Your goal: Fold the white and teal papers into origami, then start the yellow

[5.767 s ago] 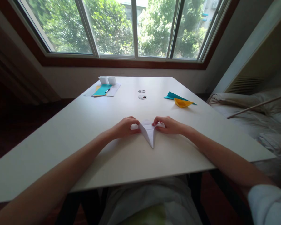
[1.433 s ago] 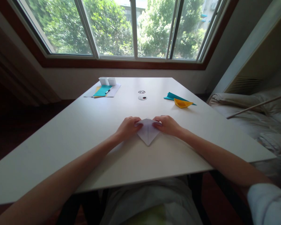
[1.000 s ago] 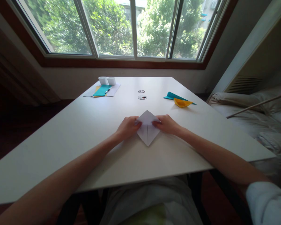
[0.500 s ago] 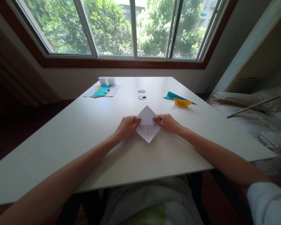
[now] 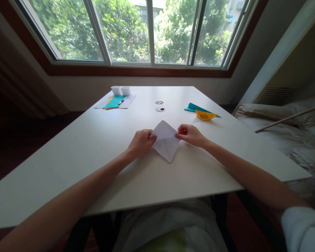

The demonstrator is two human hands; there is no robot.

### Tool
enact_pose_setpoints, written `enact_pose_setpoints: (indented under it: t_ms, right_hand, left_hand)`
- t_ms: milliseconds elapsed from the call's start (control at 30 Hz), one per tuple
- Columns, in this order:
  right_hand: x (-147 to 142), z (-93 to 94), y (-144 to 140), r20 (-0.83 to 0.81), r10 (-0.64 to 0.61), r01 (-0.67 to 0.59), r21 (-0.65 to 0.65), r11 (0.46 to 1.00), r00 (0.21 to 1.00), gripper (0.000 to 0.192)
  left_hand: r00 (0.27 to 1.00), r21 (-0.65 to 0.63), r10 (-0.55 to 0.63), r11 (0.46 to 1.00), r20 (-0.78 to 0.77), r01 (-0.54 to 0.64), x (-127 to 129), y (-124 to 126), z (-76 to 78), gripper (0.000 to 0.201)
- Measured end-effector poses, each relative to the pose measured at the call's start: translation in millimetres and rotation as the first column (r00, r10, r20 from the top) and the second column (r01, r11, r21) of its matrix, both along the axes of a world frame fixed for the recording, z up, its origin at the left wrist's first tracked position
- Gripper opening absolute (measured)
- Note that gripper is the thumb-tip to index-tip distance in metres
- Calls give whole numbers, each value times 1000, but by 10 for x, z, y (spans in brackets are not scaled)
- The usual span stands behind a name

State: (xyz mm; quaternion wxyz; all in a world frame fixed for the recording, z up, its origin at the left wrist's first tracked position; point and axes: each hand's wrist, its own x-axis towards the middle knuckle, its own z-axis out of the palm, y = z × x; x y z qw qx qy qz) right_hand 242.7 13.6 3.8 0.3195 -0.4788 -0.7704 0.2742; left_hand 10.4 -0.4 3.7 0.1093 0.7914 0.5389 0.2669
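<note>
your left hand (image 5: 141, 141) and right hand (image 5: 190, 134) each pinch a side corner of the white folded paper (image 5: 165, 140), lying mid-worktop (image 5: 94, 147) as a creased diamond. several folds look done, and the final shape isn't there yet. finished yellow paper boat (image 5: 204, 114) and teal paper shape (image 5: 193, 107) sit far right.

Folded paper (image 5: 165, 141) between hands; on table (image 5: 99, 140)
</note>
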Motion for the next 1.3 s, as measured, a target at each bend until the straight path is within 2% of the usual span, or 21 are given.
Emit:
enact_pose_setpoints:
  t_ms: [167,367,533,733,933,1200,1300]
  right_hand:
    - [-34,-31,1,-138,114,-133,-140,981,984,30]
    - [-60,-52,12,-308,157,-230,-217,949,938,18]
    - [-36,-77,29,-211,132,-163,-139,977,968,11]
    - [0,-100,56,-133,174,-188,-106,976,976,20]
    - [-16,-66,43,35,142,-143,24,989,989,20]
    - [-65,-142,25,61,54,-58,64,996,997,39]
    - [-79,-150,28,94,42,-49,70,996,995,33]
  left_hand:
    - [1000,0,-10,1000,15,10,28,-18,9,22]
    - [1000,-1,-27,1000,9,27,6,2,-11,22]
    - [1000,-2,-29,1000,-1,29,-7,15,-23,23]
    - [999,-2,-38,999,-5,38,-10,23,-37,23]
    - [997,-14,-77,997,1,77,-11,30,-46,23]
    - [993,5,-119,993,-5,119,6,10,-33,24]
    - [992,4,-129,992,-1,129,19,3,-34,24]
